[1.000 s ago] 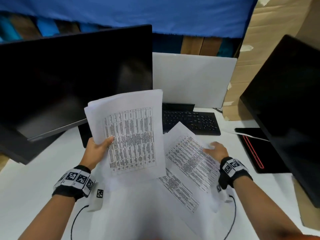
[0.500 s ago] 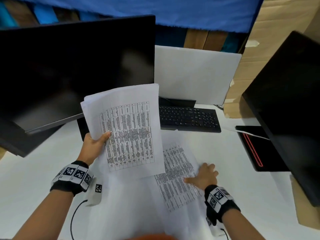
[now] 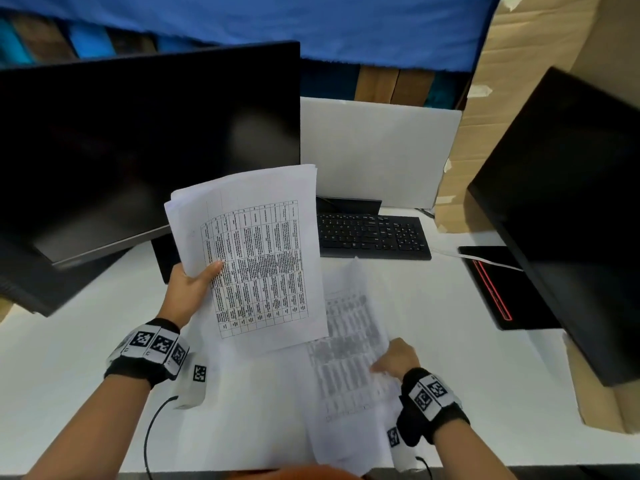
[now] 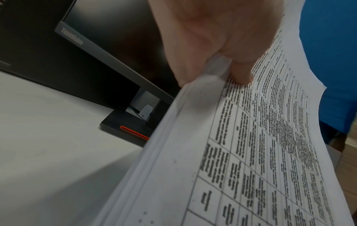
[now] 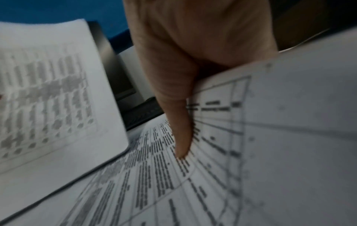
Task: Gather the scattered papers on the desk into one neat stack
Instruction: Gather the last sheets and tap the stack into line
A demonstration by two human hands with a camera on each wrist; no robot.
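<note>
My left hand (image 3: 194,282) holds a sheaf of printed sheets (image 3: 256,258) tilted up above the white desk (image 3: 69,358), thumb on top of the table print; the left wrist view shows the thumb (image 4: 241,73) pinching the sheaf's edge (image 4: 216,67). My right hand (image 3: 394,356) grips the right edge of a loose printed sheet (image 3: 349,344), blurred and lifted off the desk at the near right. In the right wrist view the thumb (image 5: 179,122) lies on this sheet (image 5: 222,152) and the other fingers are hidden under it.
A black monitor (image 3: 138,150) stands at the left, a second one (image 3: 571,220) at the right with its red-striped base (image 3: 498,289). A black keyboard (image 3: 374,235) lies behind the papers. A white board (image 3: 377,150) and cardboard (image 3: 519,64) close the back.
My right hand has drawn the loose sheet toward me, from near the keyboard to the near right, and now lifts it. The left hand keeps the sheaf raised, almost still.
</note>
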